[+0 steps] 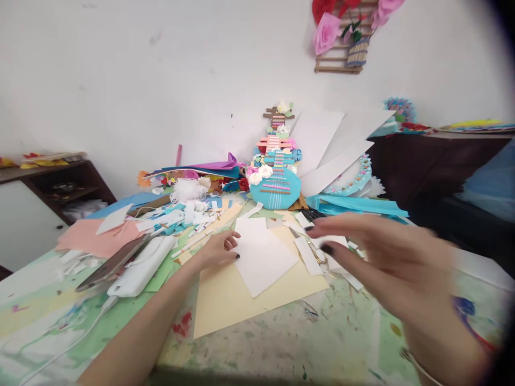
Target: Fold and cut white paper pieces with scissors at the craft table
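Note:
A white sheet of paper (263, 254) lies at an angle on a larger cream sheet (225, 303) in the middle of the table. My left hand (219, 249) rests by the white sheet's left edge, its fingers loosely bent and the thumb apart from them. Over the right side of the table hovers my right hand (402, 262), blurred, with a gap between thumb and forefinger. Beneath and beside its fingertips are white paper strips (308, 256) and what look like scissors (319, 256), partly hidden by the paper.
A blue paper lute-like craft (277, 187) leans upright at the back, before large white sheets (322, 134). To the left lie a white power bank (142, 265) with a cable, a phone (112, 262), pink paper (90, 236) and many paper scraps (193, 217).

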Tool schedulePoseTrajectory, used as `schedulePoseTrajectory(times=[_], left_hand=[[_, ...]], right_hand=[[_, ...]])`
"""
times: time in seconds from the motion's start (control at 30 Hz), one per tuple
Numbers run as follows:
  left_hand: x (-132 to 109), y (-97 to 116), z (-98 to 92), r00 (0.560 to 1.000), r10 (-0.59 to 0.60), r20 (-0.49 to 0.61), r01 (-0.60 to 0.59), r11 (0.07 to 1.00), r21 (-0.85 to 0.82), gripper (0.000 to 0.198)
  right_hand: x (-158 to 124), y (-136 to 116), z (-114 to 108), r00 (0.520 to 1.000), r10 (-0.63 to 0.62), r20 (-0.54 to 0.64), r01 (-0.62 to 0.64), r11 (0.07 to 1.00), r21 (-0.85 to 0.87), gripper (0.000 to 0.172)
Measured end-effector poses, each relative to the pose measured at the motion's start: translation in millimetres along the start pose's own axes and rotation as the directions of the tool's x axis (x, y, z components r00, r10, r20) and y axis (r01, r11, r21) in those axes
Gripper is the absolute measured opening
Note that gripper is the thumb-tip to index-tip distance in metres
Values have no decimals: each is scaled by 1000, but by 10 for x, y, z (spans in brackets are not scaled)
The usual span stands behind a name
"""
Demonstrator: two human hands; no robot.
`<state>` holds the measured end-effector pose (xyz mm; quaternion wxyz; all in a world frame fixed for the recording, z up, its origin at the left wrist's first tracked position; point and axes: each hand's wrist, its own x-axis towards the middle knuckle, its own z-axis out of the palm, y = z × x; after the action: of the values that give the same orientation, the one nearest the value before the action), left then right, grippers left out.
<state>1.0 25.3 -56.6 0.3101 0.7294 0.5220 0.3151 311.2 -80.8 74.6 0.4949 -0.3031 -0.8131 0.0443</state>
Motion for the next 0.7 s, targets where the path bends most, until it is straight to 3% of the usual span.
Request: schedulePoseTrajectory(times=[0.07, 0.13, 0.2, 0.27, 0.33, 0.5, 0.57, 0.6, 0.67, 0.7], left_hand=[[-8, -14, -26, 999, -1, 38, 1, 1000, 3, 39], [-7, -23, -27, 999, 18, 27, -19, 1000, 11, 35], [4, -29, -1, 999, 43, -25, -42, 998, 41, 31], [23, -37, 40, 994, 55, -91, -49, 996, 68, 28], [48, -47, 83, 985, 62, -163, -49, 995, 83, 25], [60, 36, 112, 927, 140, -349, -96, 985, 140, 26], [5, 167, 100, 918, 243, -313, -168, 954, 247, 27], [-37, 249, 100, 931, 276, -239, -209, 940, 271, 26], [-135, 413, 124, 952, 303, 38, -303, 922, 241, 29], [-183, 481, 149, 939, 305, 157, -335, 914, 228, 35]], right_hand=[[73, 188, 242, 972, 11, 235, -12, 1000, -1, 33], [-47, 457, 505, 875, -3, 484, 21, 999, -32, 44], [-244, 735, 723, 794, 42, 606, 9, 997, -81, 54], [-410, 945, 870, 757, 71, 649, 8, 993, -119, 63], [-492, 1052, 958, 754, 72, 653, 20, 991, -133, 61], [-472, 1051, 1085, 791, 167, 589, 8, 959, -284, 33], [-468, 1050, 1115, 807, 184, 562, 2, 950, -313, 26], [-473, 1057, 1123, 817, 185, 546, -5, 950, -314, 25], [-492, 1083, 1121, 837, 184, 515, -29, 956, -293, 23], [-501, 1096, 1113, 843, 180, 507, -40, 961, -274, 23]])
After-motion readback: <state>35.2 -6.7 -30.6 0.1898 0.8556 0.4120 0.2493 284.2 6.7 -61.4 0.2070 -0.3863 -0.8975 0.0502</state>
